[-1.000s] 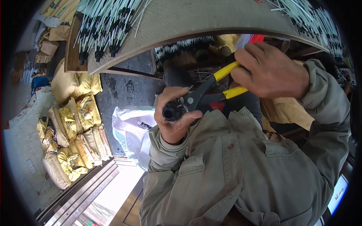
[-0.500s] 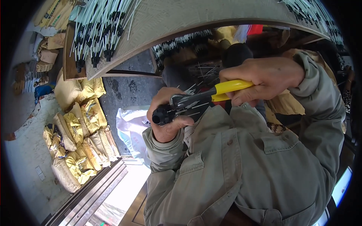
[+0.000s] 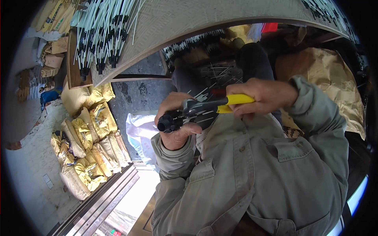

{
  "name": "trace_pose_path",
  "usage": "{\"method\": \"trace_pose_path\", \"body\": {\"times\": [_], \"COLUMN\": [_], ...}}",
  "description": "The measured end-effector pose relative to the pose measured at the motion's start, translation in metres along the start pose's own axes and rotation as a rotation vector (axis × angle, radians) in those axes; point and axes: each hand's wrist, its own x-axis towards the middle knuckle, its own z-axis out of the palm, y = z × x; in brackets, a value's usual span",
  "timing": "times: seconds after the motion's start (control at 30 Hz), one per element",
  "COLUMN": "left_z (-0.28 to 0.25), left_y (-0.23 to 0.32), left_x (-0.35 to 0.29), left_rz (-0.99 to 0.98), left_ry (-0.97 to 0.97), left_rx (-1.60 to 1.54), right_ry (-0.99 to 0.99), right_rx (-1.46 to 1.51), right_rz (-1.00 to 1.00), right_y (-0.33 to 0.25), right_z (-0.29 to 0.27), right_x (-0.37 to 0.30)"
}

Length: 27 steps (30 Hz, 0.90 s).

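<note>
My left hand (image 3: pixel 173 103) is closed around a black ribbed plastic piece (image 3: pixel 169 122) with a round opening at its end. Thin white strips (image 3: pixel 202 114) stick out from that hand toward the right. With my right hand (image 3: pixel 263 96) I grip cutting pliers (image 3: pixel 241 100) by their yellow handles. Their dark metal head lies against the left hand, among the white strips and just above the black piece. Whether the jaws are closed on a strip is too small to tell.
Bundles of white strips with black ends (image 3: pixel 100 47) lie on the table (image 3: pixel 189 11) ahead. More white strips (image 3: pixel 220 72) are scattered between my knees. Yellow and tan bags (image 3: pixel 88 147) are stacked at left, beside a white plastic sack (image 3: pixel 139 131). A large brown paper bag (image 3: pixel 327 78) stands at right.
My right hand and the pliers' handles have come down toward my body and a little left, so the pliers lie more level. The left hand stays nearly in place, holding the black piece.
</note>
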Motion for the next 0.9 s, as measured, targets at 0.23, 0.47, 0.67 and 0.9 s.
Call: {"method": "trace_pose_path", "body": {"times": [0.23,0.47,0.67,0.9], "left_z": [0.005,0.009,0.008,0.011], "left_y": [0.003,0.001,0.005,0.005], "left_x": [0.000,0.005,0.006,0.004], "left_rz": [-0.052,-0.027,-0.051,-0.054], "left_ry": [0.019,-0.015,-0.020,0.037], "left_rx": [0.044,-0.019,-0.001,0.045], "right_ry": [-0.082,-0.086,-0.084,-0.096], "right_rx": [-0.305,-0.282,-0.402,-0.641], "right_rz": [-0.002,-0.011,-0.086,0.008], "right_y": [-0.030,-0.031,-0.037,-0.050], "right_z": [-0.023,-0.028,-0.030,-0.025], "right_x": [-0.008,-0.014,-0.012,-0.015]}}
